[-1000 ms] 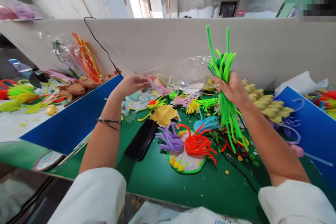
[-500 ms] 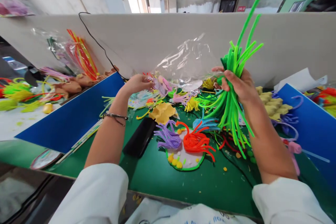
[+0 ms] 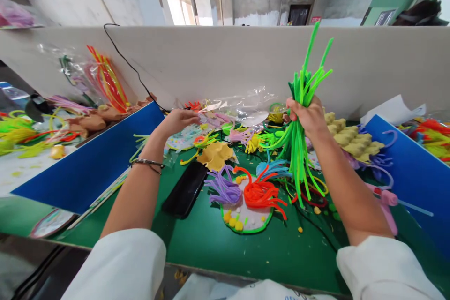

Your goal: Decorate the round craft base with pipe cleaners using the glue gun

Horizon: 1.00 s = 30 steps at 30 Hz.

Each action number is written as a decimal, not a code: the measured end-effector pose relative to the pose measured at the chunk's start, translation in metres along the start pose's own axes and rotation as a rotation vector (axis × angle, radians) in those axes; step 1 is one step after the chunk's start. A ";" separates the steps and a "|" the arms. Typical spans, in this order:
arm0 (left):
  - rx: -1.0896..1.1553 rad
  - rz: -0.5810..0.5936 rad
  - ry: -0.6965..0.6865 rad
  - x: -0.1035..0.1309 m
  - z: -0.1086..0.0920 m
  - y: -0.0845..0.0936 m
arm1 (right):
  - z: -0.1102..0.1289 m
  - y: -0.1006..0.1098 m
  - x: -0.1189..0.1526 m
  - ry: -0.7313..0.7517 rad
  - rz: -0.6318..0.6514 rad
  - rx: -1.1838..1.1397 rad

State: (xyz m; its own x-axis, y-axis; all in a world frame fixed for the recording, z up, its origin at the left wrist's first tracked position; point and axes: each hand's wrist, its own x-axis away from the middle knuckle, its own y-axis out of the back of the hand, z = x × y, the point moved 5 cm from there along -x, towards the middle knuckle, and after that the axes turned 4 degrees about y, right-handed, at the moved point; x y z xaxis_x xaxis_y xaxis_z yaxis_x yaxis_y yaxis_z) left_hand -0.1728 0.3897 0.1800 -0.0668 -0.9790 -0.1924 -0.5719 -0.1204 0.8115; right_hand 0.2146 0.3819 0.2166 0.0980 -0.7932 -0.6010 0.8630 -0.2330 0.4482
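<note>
My right hand (image 3: 309, 115) is wrapped round a bundle of green pipe cleaners (image 3: 300, 140) and holds it upright above the table. Two of the stems stick up higher than the others. At the back, my left hand (image 3: 181, 121) has its fingers closed at the near end of a crumpled clear plastic bag (image 3: 242, 105); the fingertips are partly hidden. Between my forearms lies a round decorated disc (image 3: 251, 218) with a green rim and yellow dots. A purple pipe-cleaner tuft (image 3: 228, 192) and a red tuft (image 3: 258, 192) rest on it.
A black phone (image 3: 186, 190) lies left of the disc. Blue panels flank the workspace, one on the left (image 3: 87, 164) and one on the right (image 3: 411, 164). A yellow egg carton (image 3: 351, 136), a blue tuft (image 3: 274, 168) and a torn yellow carton piece (image 3: 215, 154) lie about.
The plastic bag, which stood up high, has sunk lower and flatter. My right hand and the green bundle have shifted left and somewhat down in view. My left hand stays at the bag.
</note>
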 end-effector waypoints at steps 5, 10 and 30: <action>-0.036 0.012 -0.061 0.004 -0.014 -0.005 | 0.018 -0.010 0.004 0.017 0.012 -0.185; 0.120 -0.006 -0.453 0.033 -0.099 -0.007 | 0.048 -0.024 0.016 0.086 0.174 -0.200; 0.006 0.337 -0.873 0.035 -0.166 -0.053 | 0.044 -0.016 0.046 0.172 0.540 -0.133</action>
State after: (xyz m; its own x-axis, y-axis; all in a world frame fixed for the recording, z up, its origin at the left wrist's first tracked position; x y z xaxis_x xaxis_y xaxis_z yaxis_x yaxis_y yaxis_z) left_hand -0.0092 0.3344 0.2222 -0.8191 -0.4918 -0.2955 -0.4145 0.1511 0.8974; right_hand 0.1836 0.3243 0.2112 0.6111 -0.6746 -0.4141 0.7220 0.2606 0.6409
